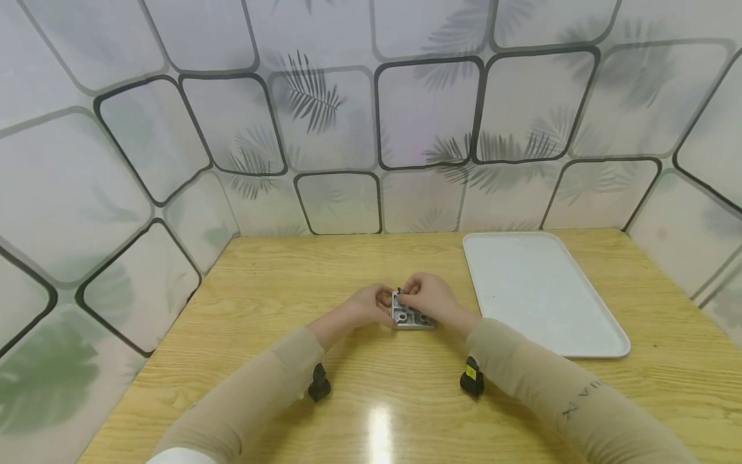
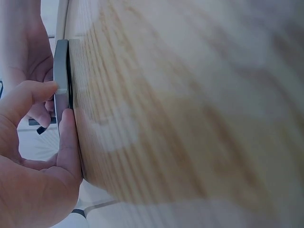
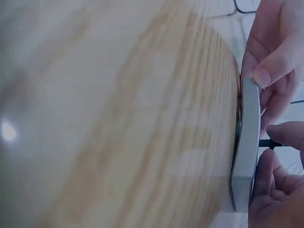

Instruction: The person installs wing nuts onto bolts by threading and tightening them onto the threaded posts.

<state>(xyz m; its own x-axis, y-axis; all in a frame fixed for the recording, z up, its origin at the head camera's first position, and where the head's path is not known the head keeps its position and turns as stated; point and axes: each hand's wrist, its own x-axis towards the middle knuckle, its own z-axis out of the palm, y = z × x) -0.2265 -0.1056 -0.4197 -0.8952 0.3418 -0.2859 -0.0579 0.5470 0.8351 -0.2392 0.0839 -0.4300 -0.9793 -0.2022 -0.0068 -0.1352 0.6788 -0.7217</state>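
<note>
A grey metal plate with round bosses and recesses on its upper face lies flat on the wooden table. My left hand grips its left edge, with thumb and fingers seen along the side in the left wrist view. Over the plate's far part, my right hand pinches a black threaded screw between thumb and fingertip. In the right wrist view the screw points at the plate's face, its tip right at the surface. The right fingers hide part of the plate in the head view.
To the right of the plate lies a white rectangular tray on the wooden table. Black devices sit below both wrists. A patterned curtain encloses the table at the back and sides.
</note>
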